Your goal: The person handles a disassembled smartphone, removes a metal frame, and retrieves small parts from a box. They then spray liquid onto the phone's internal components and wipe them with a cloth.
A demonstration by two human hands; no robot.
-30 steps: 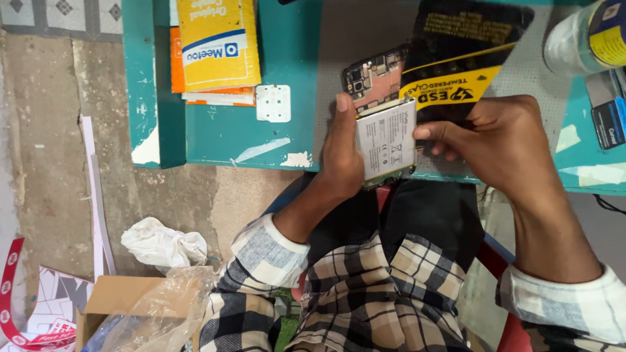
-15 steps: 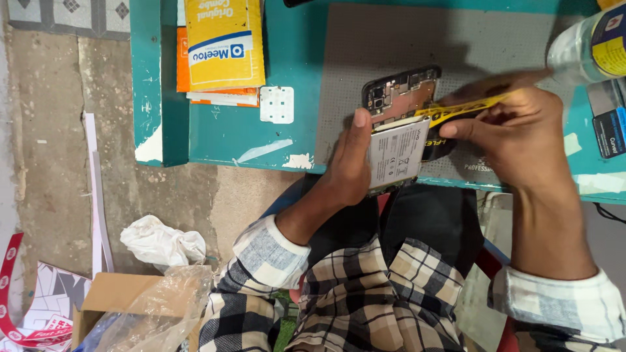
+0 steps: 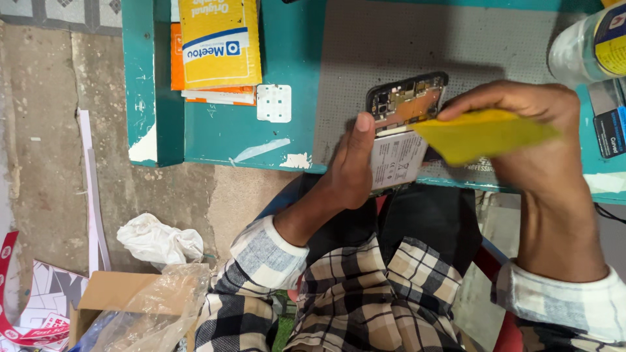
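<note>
Teal table: yellow packets, clear bottle.
Left hand: fingers clasp opened phone.
Right hand: fingers pinch yellow card.

I see a teal-painted desk with chipped paint along its front edge, and a grey perforated mat covers part of its top. Below it lies a rough, stained concrete floor. At the top left a strip of patterned tiles runs along the floor's far edge. A crumpled white cloth lies on the floor, near a cardboard box with clear plastic wrap over it. The light is even and soft.
</note>
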